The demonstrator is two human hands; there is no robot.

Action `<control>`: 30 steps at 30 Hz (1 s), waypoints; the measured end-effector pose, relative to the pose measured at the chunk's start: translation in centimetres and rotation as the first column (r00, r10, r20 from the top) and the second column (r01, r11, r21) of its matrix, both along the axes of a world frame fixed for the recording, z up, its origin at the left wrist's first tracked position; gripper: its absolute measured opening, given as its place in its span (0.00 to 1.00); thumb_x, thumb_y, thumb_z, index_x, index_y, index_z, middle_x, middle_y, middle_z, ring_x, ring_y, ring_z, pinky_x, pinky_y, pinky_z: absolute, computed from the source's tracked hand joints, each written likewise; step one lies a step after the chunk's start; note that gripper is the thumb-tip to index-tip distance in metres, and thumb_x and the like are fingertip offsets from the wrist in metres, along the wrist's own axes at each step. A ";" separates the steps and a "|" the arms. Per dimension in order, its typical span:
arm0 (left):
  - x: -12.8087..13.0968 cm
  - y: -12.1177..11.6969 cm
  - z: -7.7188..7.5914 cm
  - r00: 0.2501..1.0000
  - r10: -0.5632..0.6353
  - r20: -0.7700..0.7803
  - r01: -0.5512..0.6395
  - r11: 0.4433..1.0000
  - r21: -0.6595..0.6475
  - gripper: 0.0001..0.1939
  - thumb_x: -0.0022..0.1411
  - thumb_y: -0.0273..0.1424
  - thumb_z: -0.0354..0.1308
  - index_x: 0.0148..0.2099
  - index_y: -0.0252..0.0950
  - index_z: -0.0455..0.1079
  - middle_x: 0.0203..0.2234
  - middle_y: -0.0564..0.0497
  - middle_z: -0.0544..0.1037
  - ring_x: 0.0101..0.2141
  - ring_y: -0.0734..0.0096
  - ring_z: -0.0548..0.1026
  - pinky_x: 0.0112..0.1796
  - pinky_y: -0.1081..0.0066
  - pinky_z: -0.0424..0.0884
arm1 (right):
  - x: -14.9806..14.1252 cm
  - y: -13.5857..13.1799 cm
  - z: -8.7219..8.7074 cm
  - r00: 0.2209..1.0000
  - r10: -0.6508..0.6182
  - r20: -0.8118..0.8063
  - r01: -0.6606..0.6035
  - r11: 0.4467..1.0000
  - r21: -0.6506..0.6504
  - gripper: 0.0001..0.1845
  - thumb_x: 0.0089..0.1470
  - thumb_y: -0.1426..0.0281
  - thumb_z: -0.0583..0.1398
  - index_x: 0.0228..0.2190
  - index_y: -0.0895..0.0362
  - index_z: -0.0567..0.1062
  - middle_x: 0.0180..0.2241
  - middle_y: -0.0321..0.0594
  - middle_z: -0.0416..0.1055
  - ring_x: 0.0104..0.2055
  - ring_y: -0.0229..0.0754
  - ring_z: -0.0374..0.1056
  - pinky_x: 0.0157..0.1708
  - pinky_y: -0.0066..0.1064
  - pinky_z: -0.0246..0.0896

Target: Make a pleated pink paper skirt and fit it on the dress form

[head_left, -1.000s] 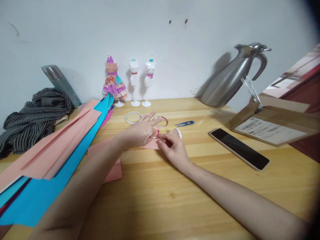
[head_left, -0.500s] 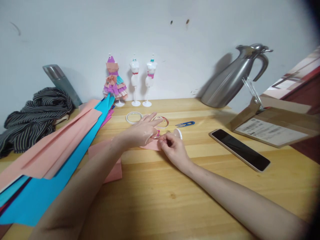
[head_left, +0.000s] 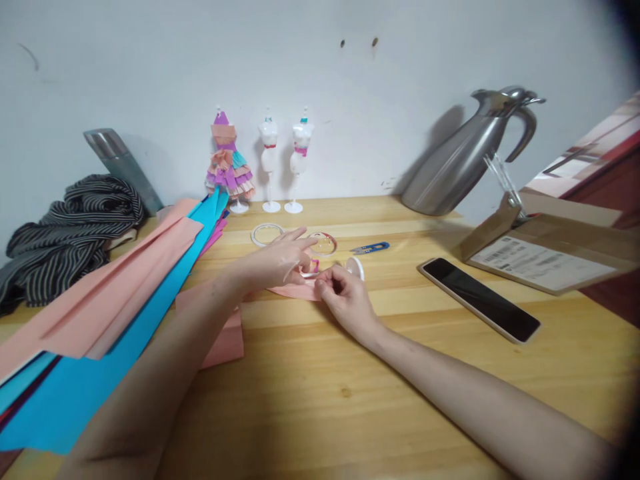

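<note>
A pink crepe paper piece (head_left: 298, 292) lies on the table between my hands. My left hand (head_left: 277, 262) is at its left, bent finger and thumb closed at the paper's upper edge while the other fingers stretch out. At the right end, my right hand (head_left: 347, 298) pinches the paper with thumb and fingertips. Just behind the paper lies a small object with a magenta band (head_left: 315, 265), mostly covered by my fingers. A white round disc (head_left: 356, 267) stands on edge behind my right hand. Another folded pink paper (head_left: 227, 340) rests under my left forearm.
Behind my hands lie two tape rolls (head_left: 267, 227) and blue thread snips (head_left: 373, 247). Small mannequins (head_left: 301, 137) stand by the wall, one in a paper dress (head_left: 227, 163). Crepe sheets (head_left: 125, 287) lie left; a phone (head_left: 480, 300), steel jug (head_left: 460, 153) and cardboard box (head_left: 545, 250) right.
My left hand has shifted slightly left and away from my right hand, and more of the pink paper shows between them. My right hand stays nearly in place, still pinching.
</note>
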State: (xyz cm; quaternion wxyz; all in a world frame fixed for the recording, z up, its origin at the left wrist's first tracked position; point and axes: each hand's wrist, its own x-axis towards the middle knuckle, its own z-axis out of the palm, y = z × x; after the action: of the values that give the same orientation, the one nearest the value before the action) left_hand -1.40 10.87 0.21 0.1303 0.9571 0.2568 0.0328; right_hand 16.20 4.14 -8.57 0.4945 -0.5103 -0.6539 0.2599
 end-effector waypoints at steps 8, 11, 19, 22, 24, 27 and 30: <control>-0.3 0.3 0.1 0.999 0.005 0.039 -0.002 0.998 -0.063 0.13 0.62 0.39 0.59 0.34 0.33 0.74 0.64 0.42 0.61 0.68 0.44 0.46 0.62 0.50 0.54 | -0.1 0.0 0.1 1.000 -0.003 -0.004 0.003 1.000 0.005 0.09 0.51 0.66 0.55 0.22 0.55 0.67 0.20 0.33 0.60 0.24 0.38 0.56 0.26 0.31 0.52; -0.3 0.5 0.2 0.998 -0.015 0.053 0.019 0.997 -0.072 0.14 0.62 0.39 0.59 0.30 0.33 0.73 0.61 0.42 0.65 0.67 0.45 0.49 0.61 0.51 0.56 | 0.0 -0.1 0.0 1.000 -0.004 -0.001 0.004 1.000 0.011 0.09 0.51 0.66 0.56 0.22 0.55 0.67 0.20 0.33 0.60 0.24 0.37 0.56 0.26 0.31 0.52; -0.4 0.6 0.7 0.989 -0.068 0.133 0.080 0.993 -0.090 0.16 0.62 0.40 0.59 0.28 0.35 0.70 0.43 0.45 0.77 0.56 0.53 0.66 0.54 0.59 0.64 | 0.0 -0.1 -0.1 1.000 -0.009 -0.001 0.009 1.000 0.018 0.09 0.52 0.66 0.56 0.22 0.55 0.67 0.20 0.32 0.60 0.24 0.37 0.56 0.27 0.30 0.52; -0.5 0.7 0.4 0.987 -0.043 0.154 0.062 0.991 -0.118 0.15 0.62 0.41 0.59 0.30 0.35 0.71 0.44 0.45 0.76 0.56 0.54 0.67 0.55 0.59 0.63 | 0.0 -0.1 -0.2 1.000 -0.011 -0.002 0.011 1.000 0.017 0.09 0.52 0.66 0.56 0.23 0.55 0.67 0.20 0.32 0.60 0.24 0.37 0.56 0.26 0.30 0.52; -0.6 0.9 0.2 0.985 -0.055 0.165 0.076 0.989 -0.124 0.14 0.63 0.40 0.58 0.30 0.36 0.71 0.42 0.46 0.77 0.56 0.55 0.67 0.56 0.59 0.61 | 0.0 -0.1 -0.2 1.000 -0.011 -0.003 0.011 1.000 0.015 0.09 0.52 0.66 0.56 0.23 0.56 0.68 0.20 0.33 0.61 0.24 0.37 0.57 0.26 0.30 0.52; -0.6 1.3 -0.1 0.982 -0.088 0.169 0.106 0.989 -0.102 0.13 0.63 0.39 0.59 0.30 0.36 0.70 0.38 0.47 0.78 0.57 0.55 0.66 0.59 0.57 0.58 | -0.1 -0.1 -0.2 1.000 -0.008 -0.007 0.008 1.000 0.014 0.09 0.52 0.66 0.56 0.23 0.56 0.68 0.20 0.33 0.61 0.24 0.37 0.57 0.26 0.31 0.52; -0.6 1.3 0.0 0.983 -0.087 0.163 0.102 0.991 -0.087 0.13 0.62 0.40 0.59 0.32 0.37 0.72 0.39 0.47 0.78 0.57 0.55 0.66 0.59 0.56 0.58 | -0.1 -0.1 -0.2 1.000 -0.012 -0.012 0.012 1.000 0.014 0.09 0.52 0.67 0.56 0.22 0.55 0.68 0.20 0.33 0.61 0.24 0.38 0.57 0.26 0.31 0.52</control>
State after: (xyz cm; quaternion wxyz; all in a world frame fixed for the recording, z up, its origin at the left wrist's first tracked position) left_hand -1.99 12.21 0.16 0.1970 0.9553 0.2012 0.0903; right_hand 16.11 4.05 -8.78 0.5036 -0.5092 -0.6495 0.2555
